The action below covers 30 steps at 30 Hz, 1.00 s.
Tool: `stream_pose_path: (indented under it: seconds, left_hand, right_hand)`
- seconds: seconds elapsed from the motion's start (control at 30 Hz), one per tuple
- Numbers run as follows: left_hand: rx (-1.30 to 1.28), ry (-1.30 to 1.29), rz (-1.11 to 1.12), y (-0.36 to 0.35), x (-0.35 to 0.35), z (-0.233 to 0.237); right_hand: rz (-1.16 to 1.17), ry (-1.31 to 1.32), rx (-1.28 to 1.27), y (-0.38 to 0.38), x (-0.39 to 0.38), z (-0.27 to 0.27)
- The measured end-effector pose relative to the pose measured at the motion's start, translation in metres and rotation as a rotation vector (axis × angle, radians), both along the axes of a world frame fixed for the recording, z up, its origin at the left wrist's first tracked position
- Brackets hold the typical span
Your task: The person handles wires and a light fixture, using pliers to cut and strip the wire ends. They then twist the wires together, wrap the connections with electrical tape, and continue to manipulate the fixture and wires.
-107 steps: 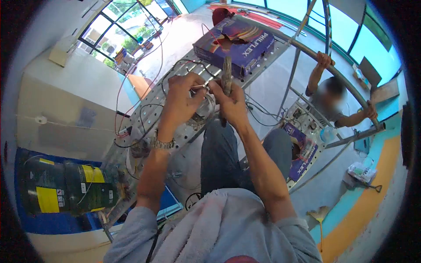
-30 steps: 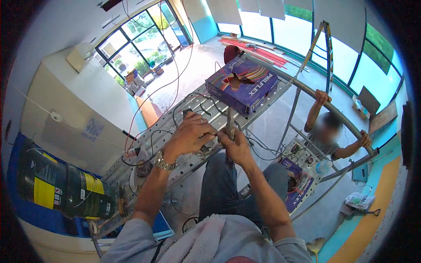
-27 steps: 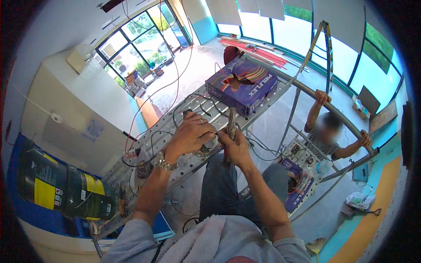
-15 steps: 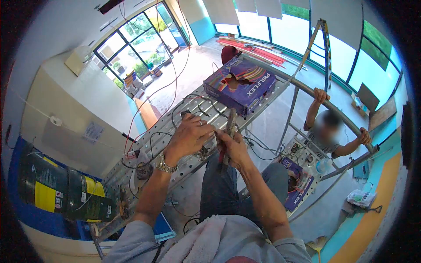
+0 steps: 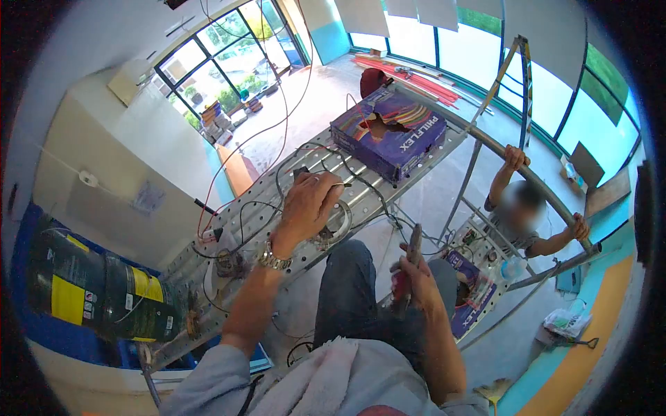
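My left hand (image 5: 309, 208), with a watch (image 5: 275, 257) on its wrist, is over the perforated metal platform. Its fingers are pinched together, and a short wire end (image 5: 345, 184) sticks out from them to the right. A small dark object (image 5: 300, 172) shows just behind the knuckles. My right hand (image 5: 422, 279) is wrapped round pliers (image 5: 414, 248) with red handles, jaws pointing up, above my right knee. A pale ring-shaped roll (image 5: 340, 220) lies on the platform beside my left hand. Dark cables (image 5: 368, 186) run across the platform.
A purple PHILFLEX box (image 5: 388, 135) with a torn top sits on the platform (image 5: 326, 163). A co-worker (image 5: 517, 215) at right grips the scaffold pipe (image 5: 485, 139) with both hands. Dark drums (image 5: 83, 288) stand at left. A ladder (image 5: 524, 90) is behind. Red wires (image 5: 286, 125) hang down.
My hands have moved apart. My right hand has drawn back down and right with the pliers, while my left stays over the platform. The view has shifted slightly.
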<state>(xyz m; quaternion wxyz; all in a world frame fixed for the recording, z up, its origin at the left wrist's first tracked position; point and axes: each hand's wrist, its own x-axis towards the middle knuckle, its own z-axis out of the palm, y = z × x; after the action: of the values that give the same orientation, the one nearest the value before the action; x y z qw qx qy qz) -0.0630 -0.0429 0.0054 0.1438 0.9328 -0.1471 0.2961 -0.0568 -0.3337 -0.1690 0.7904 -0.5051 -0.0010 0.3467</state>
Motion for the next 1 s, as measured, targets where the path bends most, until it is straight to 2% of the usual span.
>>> stream_pose_path:
  seconds: [0.07, 0.17, 0.37, 0.47, 0.57, 0.67, 0.77, 1.0]
  left_hand:
    - [-0.003, 0.005, 0.02, -0.001, 0.0, -0.001]
    - [-0.003, -0.006, 0.037, -0.006, 0.001, 0.001]
    - [0.031, -0.027, 0.079, -0.009, 0.0, -0.002]
    - [0.032, -0.022, 0.101, -0.012, -0.001, 0.001]
    - [0.016, -0.018, 0.102, -0.014, -0.002, 0.001]
    - [0.017, -0.013, 0.111, -0.014, -0.001, -0.001]
    - [-0.007, 0.017, 0.135, -0.015, -0.003, 0.001]
    - [-0.044, -0.035, 0.114, -0.013, -0.001, -0.002]
  right_hand:
    - [0.007, -0.077, -0.236, -0.013, -0.01, -0.024]
    - [0.017, -0.078, -0.236, -0.027, -0.021, -0.049]
    - [-0.076, 0.159, -0.075, -0.021, -0.027, -0.102]
    - [-0.098, 0.367, 0.103, -0.015, -0.025, -0.127]
    - [-0.093, 0.479, 0.177, -0.016, -0.024, -0.177]
    - [-0.075, 0.561, 0.23, -0.018, -0.019, -0.167]
    - [-0.108, 0.457, 0.195, -0.017, -0.018, -0.17]
    - [-0.126, 0.416, 0.12, -0.013, -0.019, -0.15]
